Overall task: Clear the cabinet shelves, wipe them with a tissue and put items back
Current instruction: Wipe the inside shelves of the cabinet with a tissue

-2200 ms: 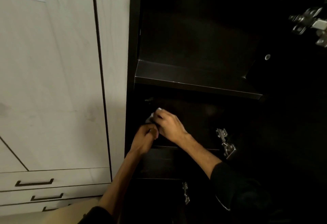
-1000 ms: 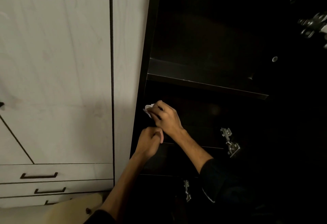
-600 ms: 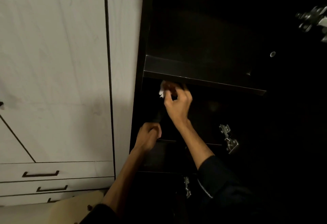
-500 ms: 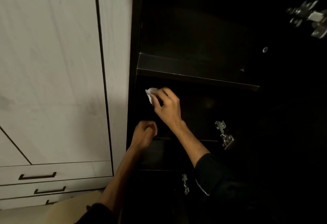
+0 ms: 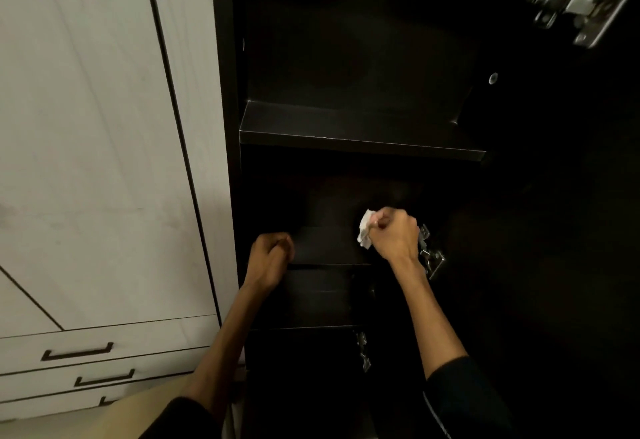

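Inside dark cabinet (image 5: 346, 75): right hand (image 5: 393, 234) gripping tissue (image 5: 364, 229), left hand (image 5: 270, 260) fisted, empty.

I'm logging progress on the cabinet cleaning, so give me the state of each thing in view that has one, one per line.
right hand: curled round the crumpled tissue
tissue: crumpled, sticking out of the fist in the lower compartment
left hand: fisted, nothing seen in it
upper shelf: bare where visible
cabinet door hinges: exposed, door open
white drawers: closed
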